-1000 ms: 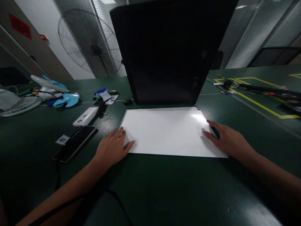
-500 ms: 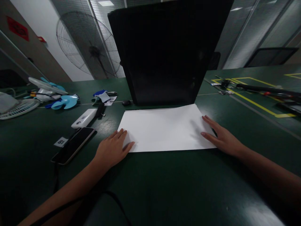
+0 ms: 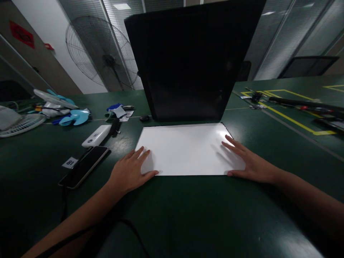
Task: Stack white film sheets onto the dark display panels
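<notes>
A blank white sheet (image 3: 185, 150), by its look paper, lies flat on the dark green table (image 3: 182, 215) in front of a black monitor-like panel (image 3: 190, 64). My left hand (image 3: 131, 169) rests at its left edge with fingers spread and the thumb on the near left corner. On the opposite side, my right hand (image 3: 248, 163) has its fingers stretched over the right edge and its thumb by the near right corner. Neither hand grips anything.
Left of the sheet are a smartphone (image 3: 84, 166), a white power bank (image 3: 96, 136) and a numbered tag (image 3: 70, 162). Fan parts with blue blades (image 3: 75, 117) lie farther left. A black rod (image 3: 301, 103) lies within yellow tape (image 3: 295, 123) at right.
The sheet's raised far right corner has come down, and it now lies flatter. My right hand has shifted slightly left with fingers more spread. My left fingers have spread a little.
</notes>
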`<state>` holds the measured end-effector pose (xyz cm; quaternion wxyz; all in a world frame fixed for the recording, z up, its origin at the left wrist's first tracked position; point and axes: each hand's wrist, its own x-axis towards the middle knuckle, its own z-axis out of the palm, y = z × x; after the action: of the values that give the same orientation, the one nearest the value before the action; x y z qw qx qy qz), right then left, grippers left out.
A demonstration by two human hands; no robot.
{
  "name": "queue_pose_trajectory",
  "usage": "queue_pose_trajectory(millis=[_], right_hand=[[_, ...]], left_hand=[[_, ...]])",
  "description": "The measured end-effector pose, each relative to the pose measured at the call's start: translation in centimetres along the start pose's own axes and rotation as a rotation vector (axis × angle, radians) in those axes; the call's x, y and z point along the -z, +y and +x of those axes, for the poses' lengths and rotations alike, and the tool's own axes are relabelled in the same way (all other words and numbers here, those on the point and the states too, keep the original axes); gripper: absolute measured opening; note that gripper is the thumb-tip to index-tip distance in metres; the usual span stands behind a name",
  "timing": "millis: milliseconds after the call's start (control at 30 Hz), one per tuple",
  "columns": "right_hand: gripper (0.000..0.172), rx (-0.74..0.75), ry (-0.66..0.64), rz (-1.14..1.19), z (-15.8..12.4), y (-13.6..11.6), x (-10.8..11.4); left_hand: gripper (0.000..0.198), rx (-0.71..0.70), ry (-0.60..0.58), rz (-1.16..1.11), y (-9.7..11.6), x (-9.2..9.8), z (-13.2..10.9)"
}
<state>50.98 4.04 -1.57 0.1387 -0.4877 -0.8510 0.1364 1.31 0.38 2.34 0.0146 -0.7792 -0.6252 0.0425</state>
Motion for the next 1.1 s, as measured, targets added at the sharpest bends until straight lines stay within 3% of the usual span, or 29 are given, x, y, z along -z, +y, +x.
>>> queue_pose_trajectory(millis=[200,500,700,933,1100], right_hand=[[0.118,0.086,-0.037,-0.019,-0.01,0.05,0.31],[0.093,0.052,-0.044,-0.025,0.46,-0.2,0.37],[0.102,0.11,-0.077,-0.069,0.36,-0.17,0.17],[0.077,0.077,-0.041,-0.043,0.62,-0.63,0.37],[0.084,0.092,-0.068,-0.062,0.46,-0.32,0.36]], left_hand=[[0.113,-0.011,0.005,-0.021,-0.28,-0.2,0.05],[0.108,-0.016,0.017,-0.029,-0.42,-0.31,0.06],[0.117,-0.014,0.001,-0.03,-0.35,-0.14,0.01],[0.108,-0.003,0.029,-0.018,-0.33,-0.42,0.1],[0.106,-0.001,0.026,-0.025,-0.41,-0.44,0.16]])
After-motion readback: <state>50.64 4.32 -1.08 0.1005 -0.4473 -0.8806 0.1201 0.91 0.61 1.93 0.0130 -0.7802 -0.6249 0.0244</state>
